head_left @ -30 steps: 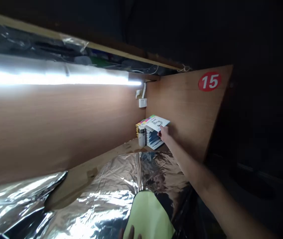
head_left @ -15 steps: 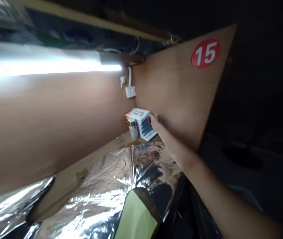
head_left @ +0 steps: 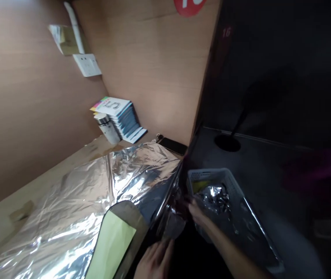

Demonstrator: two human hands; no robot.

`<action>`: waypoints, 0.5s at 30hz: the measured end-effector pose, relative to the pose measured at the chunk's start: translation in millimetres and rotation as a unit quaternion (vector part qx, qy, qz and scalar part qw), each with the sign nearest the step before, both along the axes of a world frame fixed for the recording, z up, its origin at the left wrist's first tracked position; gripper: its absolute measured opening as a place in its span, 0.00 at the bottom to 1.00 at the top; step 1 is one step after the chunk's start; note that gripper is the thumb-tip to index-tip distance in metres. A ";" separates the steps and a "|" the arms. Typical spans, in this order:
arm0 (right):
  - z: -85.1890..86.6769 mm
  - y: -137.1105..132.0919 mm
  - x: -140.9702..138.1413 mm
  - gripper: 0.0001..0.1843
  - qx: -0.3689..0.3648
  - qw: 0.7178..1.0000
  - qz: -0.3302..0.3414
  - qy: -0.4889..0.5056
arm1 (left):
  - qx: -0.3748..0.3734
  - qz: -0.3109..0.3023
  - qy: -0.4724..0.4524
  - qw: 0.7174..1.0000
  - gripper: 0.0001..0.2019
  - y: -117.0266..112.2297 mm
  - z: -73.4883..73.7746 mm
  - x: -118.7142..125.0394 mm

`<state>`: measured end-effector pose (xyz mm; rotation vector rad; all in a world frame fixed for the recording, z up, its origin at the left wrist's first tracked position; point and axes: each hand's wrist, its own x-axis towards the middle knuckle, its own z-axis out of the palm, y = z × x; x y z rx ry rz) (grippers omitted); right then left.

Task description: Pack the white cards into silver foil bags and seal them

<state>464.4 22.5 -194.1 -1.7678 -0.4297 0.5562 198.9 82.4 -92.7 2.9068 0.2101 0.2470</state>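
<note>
My left hand (head_left: 154, 260) is at the bottom centre, fingers curled close together beside the hanging edge of the shiny film (head_left: 174, 223). What its fingertips hold, if anything, is hidden. Further right, my right hand (head_left: 196, 212) is at the near side of a grey plastic basket (head_left: 235, 180), close to the same film. Its fingertips are dark and blurred, so I cannot make out their grip. A crumpled clear plastic piece (head_left: 216, 195) lies in the basket. Silvery foil sheeting (head_left: 75, 197) covers the tabletop, with a pale green panel (head_left: 111, 244) on a dark-edged piece over it.
Against the partition (head_left: 154, 69) stand a stack of booklets (head_left: 121, 112) and a steel-capped bottle (head_left: 107, 128). A phone (head_left: 173, 146) lies by the partition's foot. The wall carries a power socket (head_left: 87, 64). Beyond the partition is a dark surface with a round hole (head_left: 227, 143).
My right hand has left the booklet stack and come down right to the basket. My left hand has come into view. The view has turned right and downward, showing the phone and basket.
</note>
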 end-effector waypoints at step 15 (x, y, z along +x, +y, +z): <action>81.9 -91.9 59.9 0.16 -0.226 0.931 0.210 -0.194 | -0.010 0.040 0.067 0.997 0.09 -50.0 -18.4 85.2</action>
